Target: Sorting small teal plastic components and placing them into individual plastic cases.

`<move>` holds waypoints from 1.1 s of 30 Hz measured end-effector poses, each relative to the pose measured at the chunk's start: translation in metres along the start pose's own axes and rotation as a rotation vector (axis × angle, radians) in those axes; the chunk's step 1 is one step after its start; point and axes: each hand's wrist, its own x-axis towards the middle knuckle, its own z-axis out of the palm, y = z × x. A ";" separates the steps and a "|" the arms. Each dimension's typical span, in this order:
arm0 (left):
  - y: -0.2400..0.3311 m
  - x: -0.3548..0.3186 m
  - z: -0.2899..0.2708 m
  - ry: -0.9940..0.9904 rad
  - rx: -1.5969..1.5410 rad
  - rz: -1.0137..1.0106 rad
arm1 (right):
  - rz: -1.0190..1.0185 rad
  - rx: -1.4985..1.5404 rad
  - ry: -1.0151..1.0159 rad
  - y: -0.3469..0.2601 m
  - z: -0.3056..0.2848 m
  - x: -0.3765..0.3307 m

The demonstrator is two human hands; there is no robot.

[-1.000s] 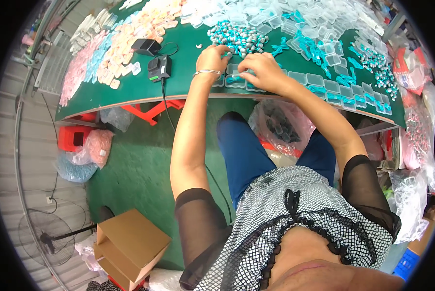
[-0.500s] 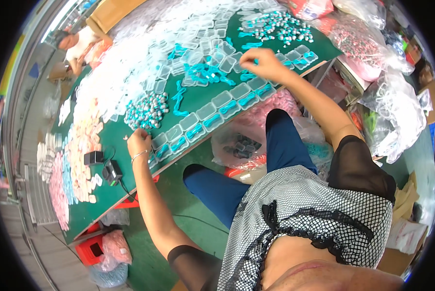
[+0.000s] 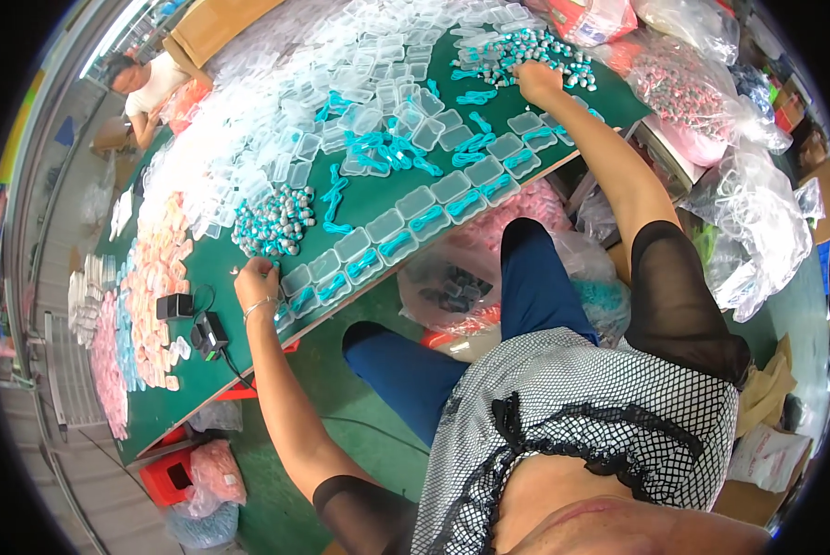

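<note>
Right pile: Small teal-and-grey pieces, the right pile [image 3: 523, 51], lie on the table beyond the right end of the row of cases.
Right hand: The right hand [image 3: 538, 85] is at the near side of this pile, with its fingers close together. I cannot tell if a piece is between them.
Good picking: I think it is best to take with fingertips only, from the border of the pile, so that the other pieces do not roll.
Wrist: The right forearm passes over the end of the row, so in my judgement it should be kept high, not to push a case.
Left hand: The left hand [image 3: 256, 283] is with curled fingers near the left end of the row, just below the left pile [image 3: 274, 220] of similar pieces. What it holds, if anything, is hidden.
Cases: The open clear cases [image 3: 384, 227] stand side by side along the edge, many with a teal cord in the nearer half. A straight line should make each one easier to reach.
Loose cords: Teal cords [image 3: 387, 154] lie behind the row; they could catch a sleeve or finger.
Table: The green table [image 3: 161, 407] also carries two black chargers [image 3: 210, 335], left of the left hand.
</note>
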 end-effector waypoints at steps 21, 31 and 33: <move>-0.001 -0.046 -0.034 0.080 -0.635 -0.042 | -0.258 0.620 -0.008 0.029 0.011 0.008; -0.040 -0.108 -0.037 0.132 -0.669 -0.066 | -1.050 1.083 -0.225 -0.303 -0.050 -0.193; -0.038 -0.110 -0.038 0.188 -0.527 0.092 | -1.193 1.043 -0.080 -0.346 -0.035 -0.209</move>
